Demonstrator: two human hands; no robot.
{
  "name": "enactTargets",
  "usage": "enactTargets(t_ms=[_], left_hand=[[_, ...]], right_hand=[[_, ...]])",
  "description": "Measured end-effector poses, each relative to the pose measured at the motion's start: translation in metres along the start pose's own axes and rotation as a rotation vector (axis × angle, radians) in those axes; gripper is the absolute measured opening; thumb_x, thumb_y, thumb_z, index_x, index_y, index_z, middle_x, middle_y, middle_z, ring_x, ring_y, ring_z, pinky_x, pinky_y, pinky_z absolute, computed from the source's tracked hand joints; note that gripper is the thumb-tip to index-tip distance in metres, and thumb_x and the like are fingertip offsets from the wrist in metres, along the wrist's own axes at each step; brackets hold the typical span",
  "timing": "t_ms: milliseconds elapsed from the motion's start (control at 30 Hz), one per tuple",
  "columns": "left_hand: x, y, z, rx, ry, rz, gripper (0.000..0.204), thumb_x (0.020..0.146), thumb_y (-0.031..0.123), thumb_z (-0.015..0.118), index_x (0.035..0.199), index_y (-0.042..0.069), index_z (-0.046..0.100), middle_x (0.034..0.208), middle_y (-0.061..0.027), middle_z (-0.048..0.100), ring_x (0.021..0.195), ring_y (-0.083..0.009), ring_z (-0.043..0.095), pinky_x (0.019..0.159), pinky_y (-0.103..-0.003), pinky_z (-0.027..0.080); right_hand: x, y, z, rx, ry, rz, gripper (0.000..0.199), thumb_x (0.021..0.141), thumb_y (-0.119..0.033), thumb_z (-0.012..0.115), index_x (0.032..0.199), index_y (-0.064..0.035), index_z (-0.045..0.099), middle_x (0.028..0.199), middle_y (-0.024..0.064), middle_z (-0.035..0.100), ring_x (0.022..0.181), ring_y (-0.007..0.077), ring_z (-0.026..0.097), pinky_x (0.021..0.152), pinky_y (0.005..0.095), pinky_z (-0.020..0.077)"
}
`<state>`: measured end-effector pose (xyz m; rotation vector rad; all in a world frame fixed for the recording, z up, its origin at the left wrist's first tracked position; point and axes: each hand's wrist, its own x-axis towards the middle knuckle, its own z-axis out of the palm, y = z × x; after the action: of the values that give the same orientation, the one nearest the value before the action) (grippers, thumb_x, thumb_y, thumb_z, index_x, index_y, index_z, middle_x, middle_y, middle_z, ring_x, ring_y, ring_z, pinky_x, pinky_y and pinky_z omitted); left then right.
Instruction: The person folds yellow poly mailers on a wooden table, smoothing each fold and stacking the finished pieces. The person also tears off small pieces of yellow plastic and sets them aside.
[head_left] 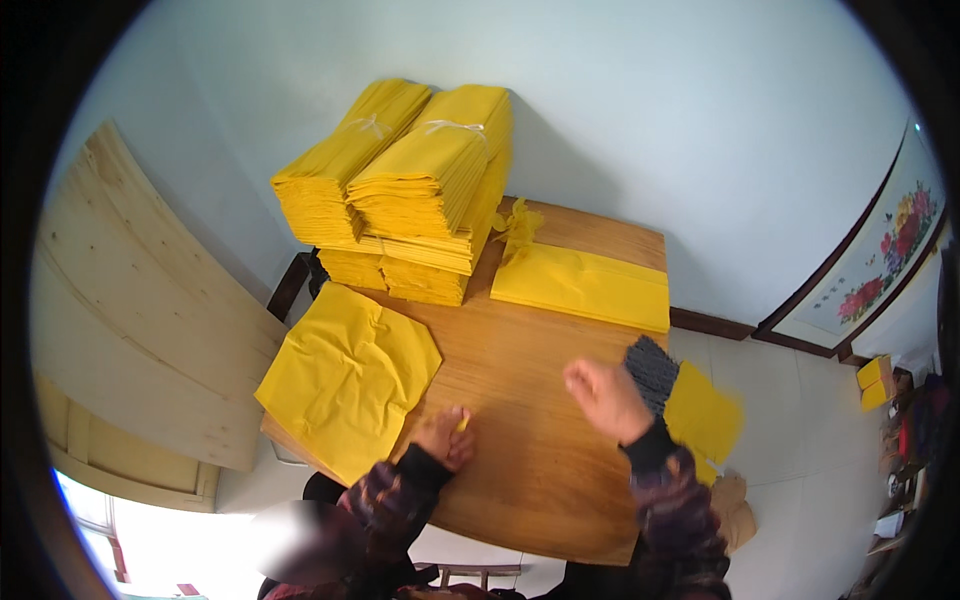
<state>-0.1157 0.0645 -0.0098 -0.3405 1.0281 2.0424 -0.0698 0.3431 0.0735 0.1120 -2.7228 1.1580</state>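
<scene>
My left hand (443,438) is over the front of the wooden table (530,400), fingers curled, with a small yellow scrap (463,423) showing between them. Beside it, a large creased yellow paper sheet (350,370) lies across the table's left corner. My right hand (607,397) is raised above the right side of the table, its fingers folded in and slightly blurred; whatever they hold, if anything, is hidden. Just past that hand are a dark grey ridged piece (652,374) and a yellow sheet (703,410) at the table's right edge.
Tall bundles of folded yellow paper (430,150), tied with white string, are piled at the back left. A flat yellow stack (585,285) and a crumpled yellow piece (520,225) lie at the back right. A wooden board (150,310) leans at left; a framed flower picture (870,260) stands right.
</scene>
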Motion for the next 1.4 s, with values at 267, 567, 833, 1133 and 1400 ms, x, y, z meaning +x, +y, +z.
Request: enactTargets(t_ms=[267, 567, 833, 1133, 1400], left_hand=[[-0.033, -0.008, -0.043, -0.135, -0.458, 0.013, 0.026, 0.1, 0.032, 0.048, 0.097, 0.007, 0.056, 0.051, 0.0017, 0.031, 0.043, -0.0105, 0.031, 0.043, -0.026, 0.027], [-0.034, 0.003, -0.036, -0.15, -0.486, -0.099, 0.028, 0.102, 0.032, 0.043, 0.098, 0.006, 0.053, 0.056, 0.0018, 0.034, 0.047, -0.0091, 0.032, 0.047, -0.024, 0.028], [-0.028, -0.003, -0.042, -0.142, -0.523, -0.087, 0.028, 0.1, 0.034, 0.046, 0.096, 0.007, 0.055, 0.055, 0.0006, 0.036, 0.045, -0.0097, 0.032, 0.044, -0.024, 0.027], [-0.034, -0.001, -0.028, -0.053, -0.325, 0.13, 0.025, 0.098, 0.035, 0.049, 0.091, 0.011, 0.054, 0.054, -0.0003, 0.039, 0.041, -0.0111, 0.034, 0.038, -0.025, 0.026], [-0.049, -0.026, 0.014, 0.528, 0.012, 0.442, 0.024, 0.098, 0.026, 0.049, 0.091, 0.005, 0.056, 0.067, -0.0048, 0.052, 0.056, -0.0161, 0.051, 0.053, -0.028, 0.041]], right_hand=[[0.251, 0.083, 0.035, -0.137, 0.112, 0.176, 0.041, 0.088, -0.021, 0.059, 0.126, -0.0078, 0.052, 0.118, 0.0201, 0.06, 0.113, 0.0387, 0.054, 0.094, 0.0435, 0.0444], [0.355, 0.148, 0.088, -0.584, -0.11, 0.028, 0.035, 0.081, -0.021, 0.064, 0.113, -0.0064, 0.065, 0.11, 0.02, 0.065, 0.106, 0.0386, 0.06, 0.091, 0.0443, 0.0488], [0.276, 0.083, 0.027, -0.054, 0.502, 0.122, 0.023, 0.081, -0.006, 0.06, 0.101, 0.0018, 0.069, 0.091, 0.0185, 0.07, 0.088, 0.0295, 0.068, 0.078, 0.0363, 0.0509], [-0.015, -0.041, 0.067, 0.386, 0.13, 0.328, 0.022, 0.088, 0.0, 0.053, 0.108, 0.0022, 0.062, 0.097, 0.0023, 0.065, 0.083, 0.0091, 0.059, 0.075, 0.0229, 0.0477], [-0.102, -0.081, 0.15, 0.135, 0.143, 0.261, 0.028, 0.081, -0.005, 0.06, 0.108, 0.0008, 0.059, 0.095, 0.0209, 0.066, 0.089, 0.0389, 0.063, 0.077, 0.0429, 0.05]])
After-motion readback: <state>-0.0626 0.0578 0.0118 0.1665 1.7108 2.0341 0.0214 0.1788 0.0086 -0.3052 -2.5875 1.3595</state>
